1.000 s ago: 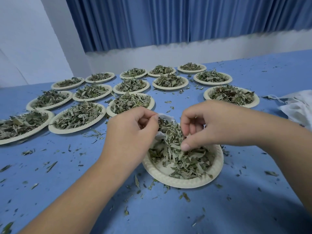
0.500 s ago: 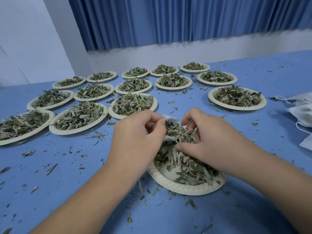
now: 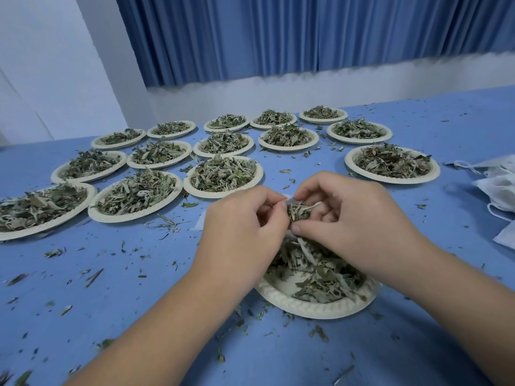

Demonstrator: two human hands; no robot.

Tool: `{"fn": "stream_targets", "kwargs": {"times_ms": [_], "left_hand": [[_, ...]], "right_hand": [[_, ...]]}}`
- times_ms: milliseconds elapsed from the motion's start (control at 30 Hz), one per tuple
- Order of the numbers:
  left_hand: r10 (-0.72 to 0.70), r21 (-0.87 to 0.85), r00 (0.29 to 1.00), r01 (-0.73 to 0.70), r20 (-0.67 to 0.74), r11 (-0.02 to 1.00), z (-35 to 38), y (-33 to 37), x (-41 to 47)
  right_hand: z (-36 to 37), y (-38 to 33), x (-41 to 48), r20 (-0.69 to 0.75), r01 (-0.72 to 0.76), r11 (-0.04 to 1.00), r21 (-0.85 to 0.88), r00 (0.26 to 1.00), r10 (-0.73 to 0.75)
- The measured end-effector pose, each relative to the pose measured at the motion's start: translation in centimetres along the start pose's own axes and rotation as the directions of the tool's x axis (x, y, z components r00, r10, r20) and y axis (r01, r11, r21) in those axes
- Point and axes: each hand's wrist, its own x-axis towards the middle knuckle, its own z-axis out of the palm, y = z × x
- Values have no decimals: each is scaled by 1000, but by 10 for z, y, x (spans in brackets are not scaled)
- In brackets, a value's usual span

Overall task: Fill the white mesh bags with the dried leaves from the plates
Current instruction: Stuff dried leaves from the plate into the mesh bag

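Many plates, littered blue table, blue curtain, white wall

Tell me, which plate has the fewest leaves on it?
The plate under the left hand and right hand: its bare white bottom shows, while the others farther back are heaped full.

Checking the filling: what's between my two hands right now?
A pinch of dried leaves and a sliver of white bag, seen in the head view.

hands pinching bag (mostly hidden), leaves, plate
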Motion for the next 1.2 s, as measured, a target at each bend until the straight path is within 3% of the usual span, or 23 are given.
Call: {"fn": "stream_targets", "kwargs": {"times_ms": [100,267,400,700,967,1200], "left_hand": [[-76,-88,997,76,2,993,-2,0,1],[-115,-153,993,116,15,981,-2,2,2],[-93,-123,995,96,29,988,-2,2,1],[-108,-169,993,114,47,979,2,3,-1],[-85,-175,996,89,31,980,1,4,-1],[-50,-150,998,54,31,987,3,6,-3]], "right_hand": [[0,2,0,-41,-7,998,67,999,9],[2,-1,1,-98,98,995,-13,990,-99],[0,2,3,-54,129,990,50,990,-127],[6,5,5,-79,130,981,-145,987,-143],[0,4,7,11,166,978,-128,986,-166],[2,4,10,-136,78,983,-166,985,-101]]}}
